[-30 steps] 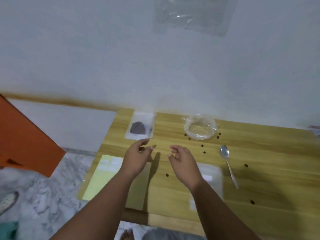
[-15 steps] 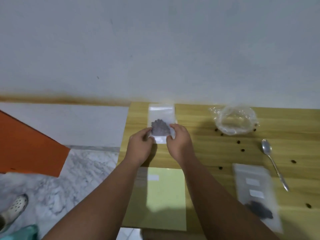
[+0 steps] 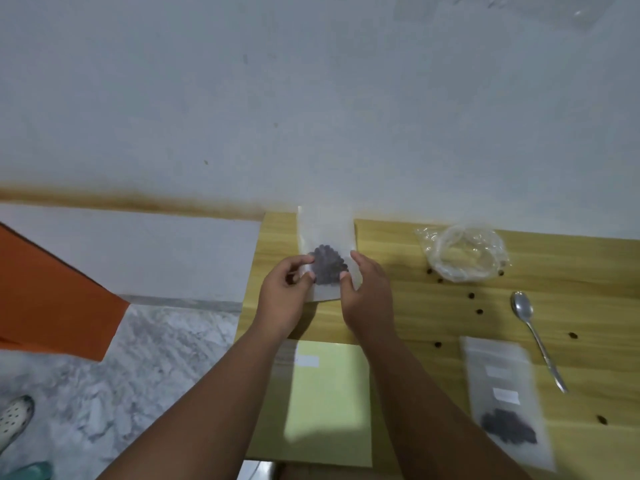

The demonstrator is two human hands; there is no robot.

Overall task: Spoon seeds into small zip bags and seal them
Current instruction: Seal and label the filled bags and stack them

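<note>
Fingers [image 3: 304,260] of left hand [image 3: 284,296] and right hand [image 3: 367,292] pinch the zip bag [image 3: 327,233], centre frame; recommend pressing its strip evenly across.

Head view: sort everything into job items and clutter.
Job: held zip bag, pinched by left hand and right hand; spoon; filled bag; crumpled plastic bag; loose seeds.
Lying about: green sheet; orange board; shoe.

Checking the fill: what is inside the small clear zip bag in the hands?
A clump of dark seeds sits in the small clear zip bag; the left hand and right hand pinch its sides, covering those edges.
</note>
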